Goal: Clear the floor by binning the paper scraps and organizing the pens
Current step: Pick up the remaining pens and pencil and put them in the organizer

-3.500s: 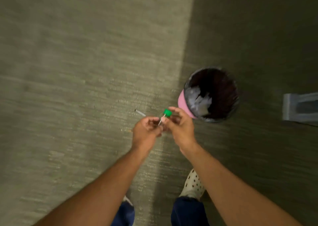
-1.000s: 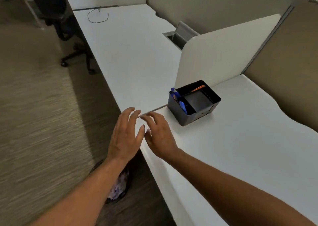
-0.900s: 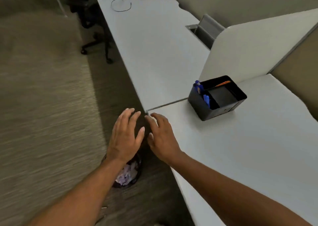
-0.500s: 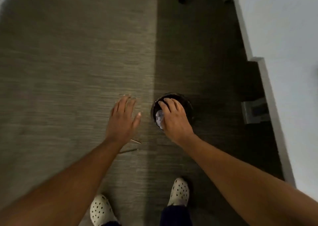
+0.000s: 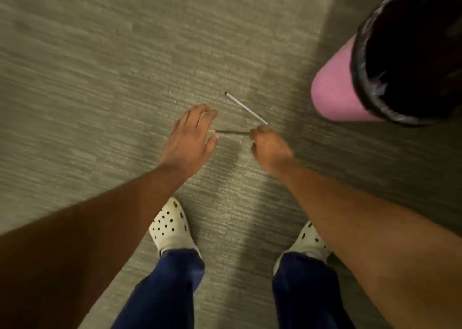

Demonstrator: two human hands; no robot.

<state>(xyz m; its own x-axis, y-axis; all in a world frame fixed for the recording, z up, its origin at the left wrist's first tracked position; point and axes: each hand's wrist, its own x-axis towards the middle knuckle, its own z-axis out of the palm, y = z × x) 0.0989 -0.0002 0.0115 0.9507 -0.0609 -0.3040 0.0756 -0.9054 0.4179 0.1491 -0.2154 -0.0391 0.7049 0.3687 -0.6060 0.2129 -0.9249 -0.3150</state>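
Observation:
Two thin pens lie on the grey carpet. A dark pen point(image 5: 231, 132) lies level between my hands, and a white pen point(image 5: 246, 108) lies slanted just beyond it. My right hand point(image 5: 268, 148) has its fingers pinched on the dark pen's right end. My left hand point(image 5: 191, 138) hovers with fingers spread over the pen's left, light-tipped end. The pink bin point(image 5: 332, 88) with a black liner stands at the upper right.
My two feet in white dotted clogs point(image 5: 171, 226) stand on the carpet below my hands, legs in blue trousers. Carpet stretches to the left and far side.
I have bent down closer to the floor. Both hands have dropped to the dark pen, and my right hand has closed on its end. The bin now looms at the upper right.

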